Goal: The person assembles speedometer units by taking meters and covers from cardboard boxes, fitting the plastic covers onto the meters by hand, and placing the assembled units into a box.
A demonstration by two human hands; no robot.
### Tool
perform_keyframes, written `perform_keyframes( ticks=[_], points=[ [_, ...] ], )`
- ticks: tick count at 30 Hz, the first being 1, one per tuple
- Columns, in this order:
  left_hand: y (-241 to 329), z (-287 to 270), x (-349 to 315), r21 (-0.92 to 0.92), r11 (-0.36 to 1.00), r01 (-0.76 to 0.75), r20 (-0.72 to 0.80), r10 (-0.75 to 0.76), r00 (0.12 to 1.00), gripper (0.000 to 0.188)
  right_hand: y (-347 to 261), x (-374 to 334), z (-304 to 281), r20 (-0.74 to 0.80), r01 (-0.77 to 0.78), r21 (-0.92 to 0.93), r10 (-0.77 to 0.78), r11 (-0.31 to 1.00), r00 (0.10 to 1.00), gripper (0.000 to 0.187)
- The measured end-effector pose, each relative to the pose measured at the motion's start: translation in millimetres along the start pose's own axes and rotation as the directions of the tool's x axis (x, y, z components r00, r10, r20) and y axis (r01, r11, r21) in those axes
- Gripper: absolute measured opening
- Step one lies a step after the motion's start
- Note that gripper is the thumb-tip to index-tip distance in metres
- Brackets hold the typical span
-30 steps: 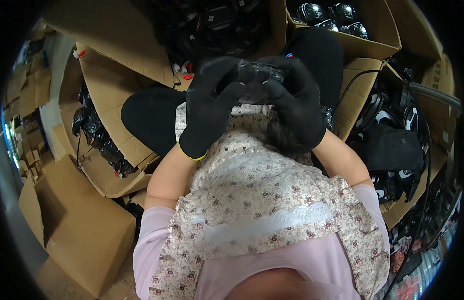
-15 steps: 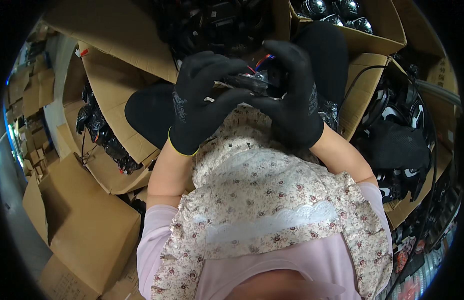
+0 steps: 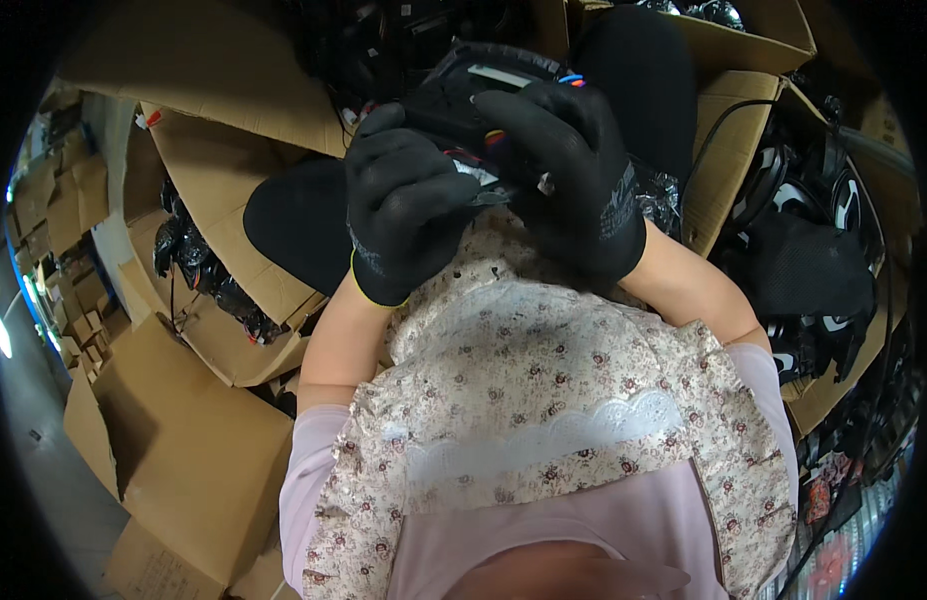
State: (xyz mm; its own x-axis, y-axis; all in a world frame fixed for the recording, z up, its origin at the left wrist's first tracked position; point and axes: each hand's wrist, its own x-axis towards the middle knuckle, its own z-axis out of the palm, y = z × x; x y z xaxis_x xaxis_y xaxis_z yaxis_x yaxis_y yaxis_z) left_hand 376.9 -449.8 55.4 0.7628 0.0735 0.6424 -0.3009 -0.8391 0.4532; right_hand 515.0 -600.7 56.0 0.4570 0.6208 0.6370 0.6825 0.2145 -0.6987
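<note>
Both my hands wear black gloves and are raised above my lap. Between and beyond them is a dark plastic unit (image 3: 438,105) with a pale label strip (image 3: 503,76) and short coloured wires (image 3: 573,80). My right hand (image 3: 583,190) curls its fingers around the near right side of the unit. My left hand (image 3: 408,205) is closed at the near left side, thumb and fingers pinched at a shiny, film-like edge (image 3: 475,172). Whether that edge belongs to the unit or to a wrapping I cannot tell. The fingers hide much of the unit's near side.
An open carton (image 3: 733,160) on the right holds black and white parts. Black-wrapped pieces (image 3: 198,260) fill a carton on the left. An open cardboard box (image 3: 203,450) stands at lower left. Dark parts (image 3: 383,40) lie ahead, and another carton (image 3: 753,45) stands at far right.
The dark unit has tilted up and now shows its broad face with the pale strip beyond my hands. My right-hand fingers have curled inward, and my left-hand fingers have folded closer.
</note>
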Motion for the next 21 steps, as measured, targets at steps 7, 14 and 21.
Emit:
perform_keyframes(
  ticks=[7, 14, 21],
  points=[
    [-3, -1, 5, 0.017, 1.000, 0.010, -0.053, -0.009, 0.999, 0.057, 3, -9, 0, -0.025, 0.004, -0.065, -0.005, 0.998, 1.000, 0.058],
    [-15, -31, 0, -0.386, 0.851, 0.357, 0.032, -0.374, 0.927, 0.080, 5, -16, 3, -0.032, 0.059, 0.056, -0.057, 0.997, 0.998, 0.053],
    [-22, -45, 5, -0.268, 0.933, 0.242, 0.208, -0.189, 0.960, 0.065, 5, -9, -7, 0.196, -0.031, 0.234, -0.016, 0.972, 0.981, 0.056]
  ],
)
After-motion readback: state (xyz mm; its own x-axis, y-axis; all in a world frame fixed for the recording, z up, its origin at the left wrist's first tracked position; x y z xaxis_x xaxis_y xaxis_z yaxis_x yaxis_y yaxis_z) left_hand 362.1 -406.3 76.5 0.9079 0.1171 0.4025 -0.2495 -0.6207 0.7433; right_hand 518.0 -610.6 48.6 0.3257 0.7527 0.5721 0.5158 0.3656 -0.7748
